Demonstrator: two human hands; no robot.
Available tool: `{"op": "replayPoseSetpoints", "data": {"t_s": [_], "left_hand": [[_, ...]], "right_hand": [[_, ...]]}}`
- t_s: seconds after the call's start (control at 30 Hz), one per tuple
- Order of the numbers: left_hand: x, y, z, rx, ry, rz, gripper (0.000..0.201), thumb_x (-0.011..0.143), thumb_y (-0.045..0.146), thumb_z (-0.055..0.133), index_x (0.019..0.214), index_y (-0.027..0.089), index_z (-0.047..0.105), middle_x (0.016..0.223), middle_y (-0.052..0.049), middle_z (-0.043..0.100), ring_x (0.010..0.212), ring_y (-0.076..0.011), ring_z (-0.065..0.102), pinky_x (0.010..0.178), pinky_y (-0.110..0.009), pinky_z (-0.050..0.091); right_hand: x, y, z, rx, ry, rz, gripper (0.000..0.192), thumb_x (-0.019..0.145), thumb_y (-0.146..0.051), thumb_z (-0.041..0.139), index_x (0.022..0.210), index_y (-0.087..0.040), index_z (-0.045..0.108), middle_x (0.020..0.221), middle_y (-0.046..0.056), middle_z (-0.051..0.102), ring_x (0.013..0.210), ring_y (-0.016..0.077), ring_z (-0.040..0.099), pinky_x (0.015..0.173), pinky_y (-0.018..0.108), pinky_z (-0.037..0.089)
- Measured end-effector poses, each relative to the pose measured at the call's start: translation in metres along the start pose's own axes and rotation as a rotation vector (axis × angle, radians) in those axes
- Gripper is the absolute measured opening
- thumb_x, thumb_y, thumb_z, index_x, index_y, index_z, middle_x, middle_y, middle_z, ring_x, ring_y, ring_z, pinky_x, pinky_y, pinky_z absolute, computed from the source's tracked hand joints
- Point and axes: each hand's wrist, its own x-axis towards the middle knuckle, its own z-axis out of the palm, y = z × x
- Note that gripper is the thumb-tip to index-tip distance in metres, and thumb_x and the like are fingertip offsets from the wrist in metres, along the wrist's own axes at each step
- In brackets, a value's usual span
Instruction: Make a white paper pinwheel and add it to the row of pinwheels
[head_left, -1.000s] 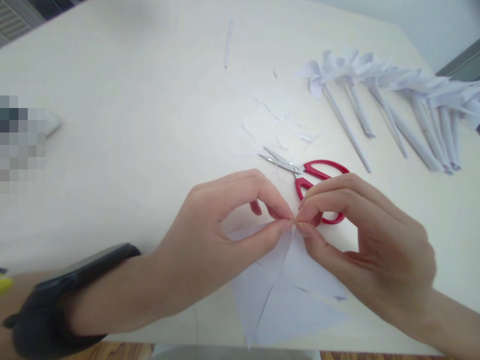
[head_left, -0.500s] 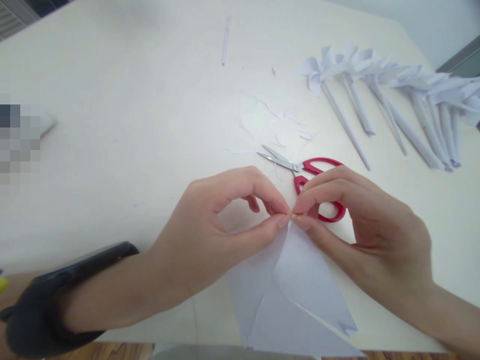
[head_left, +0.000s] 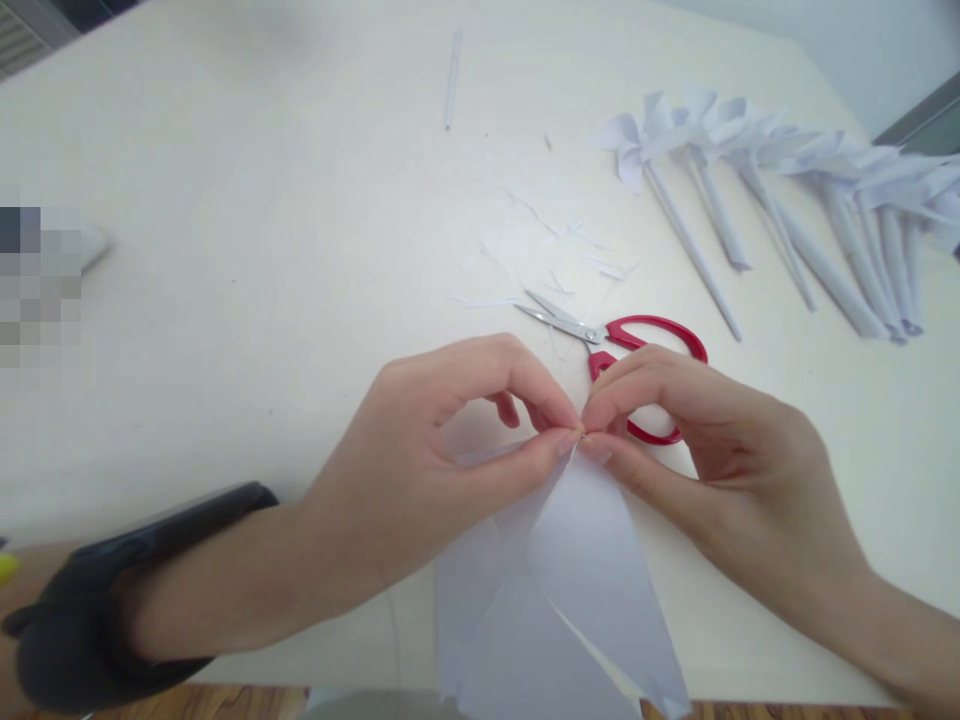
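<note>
A white sheet of paper (head_left: 555, 600) with slits cut in it hangs from my fingertips over the table's front edge. My left hand (head_left: 457, 430) pinches its top corner between thumb and index finger. Right beside it, my right hand (head_left: 697, 450) is closed in a pinch at the same spot, thumb and finger touching the left fingertips. Whatever tiny detail lies between the fingertips is hidden. Red-handled scissors (head_left: 592, 333) lie with blades parted on the table, partly covered by my right hand.
Several paper pinwheels (head_left: 705, 200) on rolled paper sticks lie in a row at the right. Thin paper scraps (head_left: 570, 240) are scattered beyond the scissors. A narrow white stick (head_left: 452, 85) lies farther back on the white table (head_left: 262, 250). My left wrist wears a black watch (head_left: 112, 590).
The hanging paper has swung and turned, its lower corners shifting left. My right hand has moved slightly left and rolled, uncovering more of the upper scissor handle. The left hand stays put.
</note>
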Motion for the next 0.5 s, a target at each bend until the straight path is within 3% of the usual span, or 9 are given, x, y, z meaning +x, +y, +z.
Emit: {"op": "replayPoseSetpoints", "data": {"t_s": [0.5], "left_hand": [[0.0029, 0.0008, -0.0009, 0.021, -0.084, -0.060, 0.007, 0.077, 0.016, 0.059, 0.083, 0.020, 0.057, 0.081, 0.004, 0.064, 0.076, -0.0109, 0.060, 0.067, -0.022, 0.048]], "right_hand": [[-0.0010, -0.0005, -0.0021, 0.000, -0.001, 0.040, 0.004, 0.080, -0.015, 0.059, 0.081, -0.019, 0.058, 0.078, 0.000, 0.059, 0.076, 0.0148, 0.056, 0.065, 0.031, 0.043]]}}
